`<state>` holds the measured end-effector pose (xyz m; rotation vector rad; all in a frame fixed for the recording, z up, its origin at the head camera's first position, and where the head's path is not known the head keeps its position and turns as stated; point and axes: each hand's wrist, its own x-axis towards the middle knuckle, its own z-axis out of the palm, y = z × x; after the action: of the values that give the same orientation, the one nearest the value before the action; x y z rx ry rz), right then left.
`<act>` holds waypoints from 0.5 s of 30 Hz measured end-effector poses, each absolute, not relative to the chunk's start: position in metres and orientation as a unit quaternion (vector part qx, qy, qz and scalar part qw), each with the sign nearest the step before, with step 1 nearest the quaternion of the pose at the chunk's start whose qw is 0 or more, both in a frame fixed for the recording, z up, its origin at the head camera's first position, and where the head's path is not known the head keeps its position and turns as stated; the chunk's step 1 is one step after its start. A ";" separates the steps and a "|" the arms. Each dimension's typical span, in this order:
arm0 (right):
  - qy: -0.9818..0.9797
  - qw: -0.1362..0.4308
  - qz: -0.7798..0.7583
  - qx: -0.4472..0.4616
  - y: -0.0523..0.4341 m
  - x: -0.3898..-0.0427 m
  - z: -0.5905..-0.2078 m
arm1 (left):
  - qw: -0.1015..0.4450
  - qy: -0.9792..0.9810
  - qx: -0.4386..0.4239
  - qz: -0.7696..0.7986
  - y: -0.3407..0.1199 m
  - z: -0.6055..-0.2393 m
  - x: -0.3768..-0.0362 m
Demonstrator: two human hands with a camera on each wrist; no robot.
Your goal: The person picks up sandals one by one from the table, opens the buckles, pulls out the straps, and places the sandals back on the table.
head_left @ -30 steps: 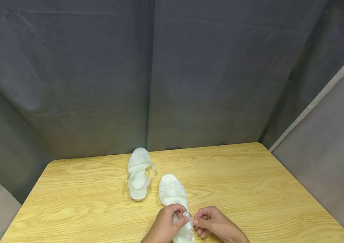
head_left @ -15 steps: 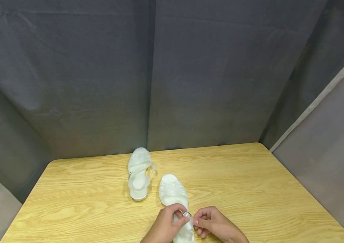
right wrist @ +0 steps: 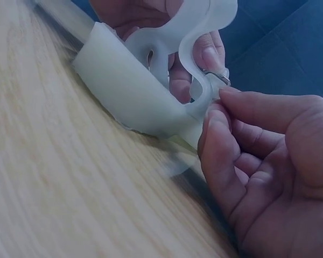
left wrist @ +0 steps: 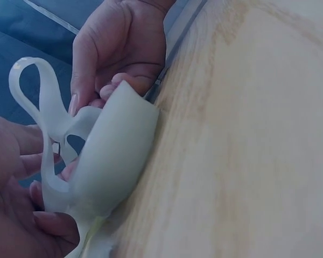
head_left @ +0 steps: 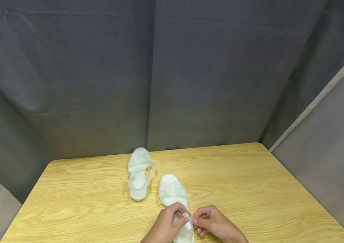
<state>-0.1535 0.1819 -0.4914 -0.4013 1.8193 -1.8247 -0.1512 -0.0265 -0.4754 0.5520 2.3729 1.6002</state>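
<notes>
I see both hands on the near sandal (head_left: 174,199), which lies at the table's (head_left: 251,189) near edge. My left hand (head_left: 167,226) pinches the strap (left wrist: 46,115) at its metal buckle (head_left: 186,214); my right hand (head_left: 212,224) pinches the strap end, fingertips (right wrist: 218,115) curled on it right beside the buckle. The second sandal (head_left: 138,173) lies loose just beyond and left of the near sandal, touching neither hand.

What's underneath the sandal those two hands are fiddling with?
The near sandal rests on the wooden table. Its heel end is covered by the left hand and right hand pinching the strap, so beneath that part stays unseen.
</notes>
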 end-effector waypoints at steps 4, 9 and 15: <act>0.675 0.262 -0.675 -0.144 0.181 -0.154 -0.490 | 0.117 0.809 0.188 0.544 -0.026 -0.475 -0.151; 0.675 0.261 -0.674 -0.146 0.181 -0.154 -0.489 | 0.119 0.810 0.190 0.541 -0.026 -0.475 -0.151; 0.680 0.259 -0.670 -0.148 0.181 -0.153 -0.489 | 0.119 0.810 0.187 0.543 -0.026 -0.476 -0.151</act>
<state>-0.1535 0.1811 -0.4886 -0.4018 1.8419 -1.8173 -0.1509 -0.0264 -0.4759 0.5480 2.3680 1.5870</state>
